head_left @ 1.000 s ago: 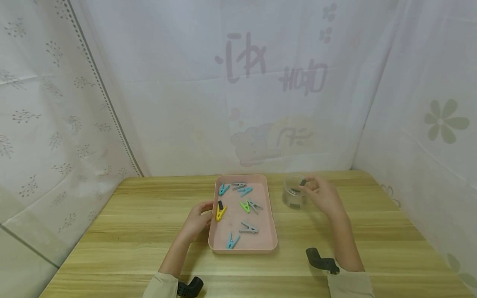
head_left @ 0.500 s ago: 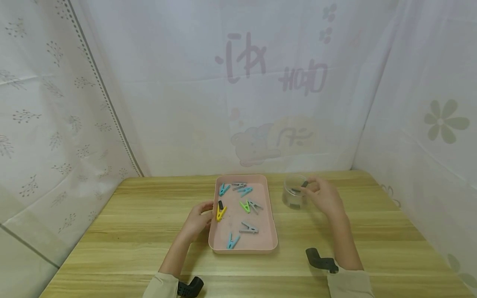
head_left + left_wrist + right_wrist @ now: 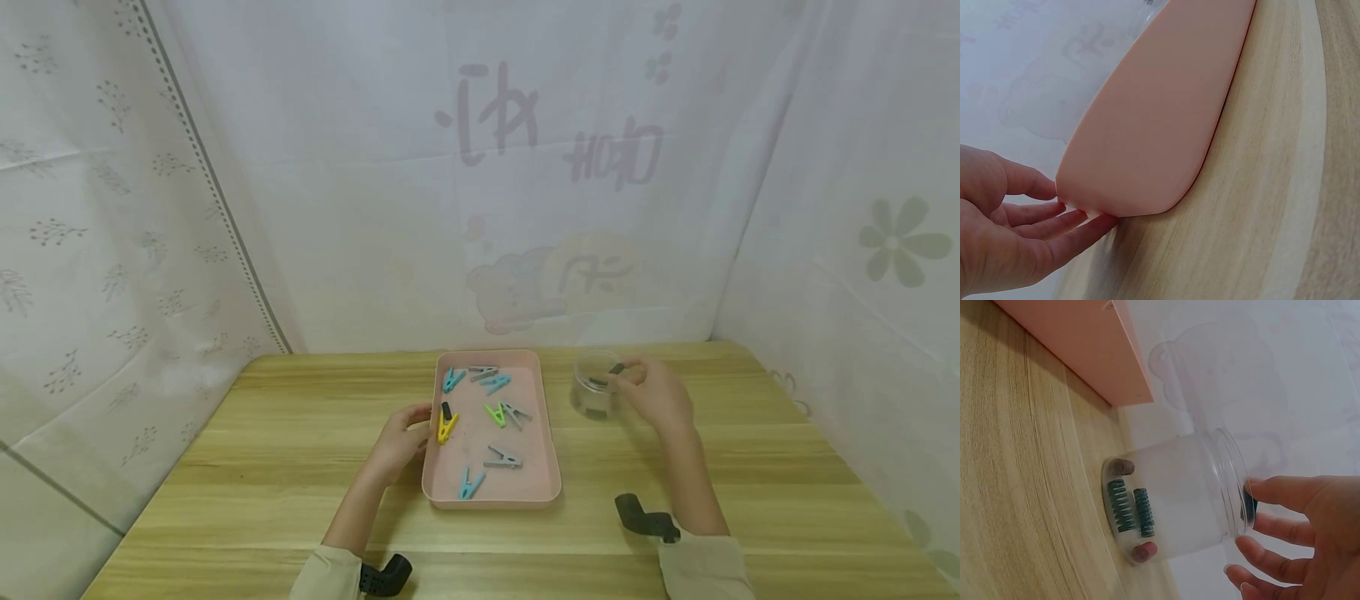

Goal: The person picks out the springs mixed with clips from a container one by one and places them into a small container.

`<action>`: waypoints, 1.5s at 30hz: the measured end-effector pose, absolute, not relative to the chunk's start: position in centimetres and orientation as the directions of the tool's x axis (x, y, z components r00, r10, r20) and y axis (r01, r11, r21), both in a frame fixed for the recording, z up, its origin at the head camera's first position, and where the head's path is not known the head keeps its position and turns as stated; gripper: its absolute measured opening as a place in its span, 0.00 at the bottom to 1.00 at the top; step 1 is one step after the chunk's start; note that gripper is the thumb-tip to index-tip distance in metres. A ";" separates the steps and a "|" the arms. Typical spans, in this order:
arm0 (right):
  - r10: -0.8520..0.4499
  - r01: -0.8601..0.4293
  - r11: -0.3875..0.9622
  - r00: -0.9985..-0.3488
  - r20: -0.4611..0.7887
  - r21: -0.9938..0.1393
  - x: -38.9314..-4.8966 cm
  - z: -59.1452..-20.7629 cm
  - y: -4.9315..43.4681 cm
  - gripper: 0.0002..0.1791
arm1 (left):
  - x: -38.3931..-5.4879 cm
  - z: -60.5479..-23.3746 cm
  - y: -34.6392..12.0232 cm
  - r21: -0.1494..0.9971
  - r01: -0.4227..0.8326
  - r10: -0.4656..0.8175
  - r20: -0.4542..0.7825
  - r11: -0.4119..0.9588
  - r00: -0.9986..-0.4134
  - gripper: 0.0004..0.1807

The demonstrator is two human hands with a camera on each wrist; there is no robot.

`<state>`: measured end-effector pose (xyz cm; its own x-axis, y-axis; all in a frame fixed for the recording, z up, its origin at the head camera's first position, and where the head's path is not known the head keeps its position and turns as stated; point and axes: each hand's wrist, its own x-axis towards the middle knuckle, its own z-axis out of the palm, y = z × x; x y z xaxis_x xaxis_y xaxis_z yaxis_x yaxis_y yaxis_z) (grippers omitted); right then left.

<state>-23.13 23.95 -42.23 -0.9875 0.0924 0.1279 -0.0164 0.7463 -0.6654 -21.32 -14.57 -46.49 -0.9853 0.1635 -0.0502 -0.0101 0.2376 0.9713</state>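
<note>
In the head view my left hand [image 3: 398, 443] touches the left outer wall of a pink tray [image 3: 531, 487], its fingertips on the wall in the left wrist view. My right hand [image 3: 654, 392] pinches a small dark cylinder [image 3: 617, 368] at the rim of a clear jar [image 3: 582, 395]. Inside that jar the right wrist view shows a green coil spring [image 3: 1121, 506], a blue coil spring [image 3: 1144, 512], a brown one [image 3: 1124, 467] and a red piece [image 3: 1144, 552]. A yellow clothespin [image 3: 447, 428] in the tray has a short black piece [image 3: 446, 409] at its upper end.
Several more clothespins lie in the tray, among them a light green one [image 3: 495, 415], blue ones [image 3: 470, 484] and grey ones [image 3: 504, 457]. The wooden table [image 3: 300, 467] ends at a white patterned curtain [image 3: 360, 250] behind and at both sides.
The small dark cylinder in my right hand has shifted slightly to the right at the jar's rim. The left hand keeps its place at the tray; the head view has shifted a little.
</note>
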 end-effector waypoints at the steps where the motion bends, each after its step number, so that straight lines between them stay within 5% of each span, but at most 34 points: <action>1: 0.093 -0.016 0.750 -0.987 0.129 -0.661 -23.2 -42.2 23.9 0.32 | -21.3 -46.5 -14.5 0.974 -0.012 0.164 -0.051 0.228 -0.985 0.23; 45: 0.047 -0.029 0.754 -0.994 0.099 -0.656 -23.2 -40.6 23.7 0.31 | -21.5 -46.1 -14.4 0.983 -0.035 0.158 -0.063 0.178 -0.985 0.25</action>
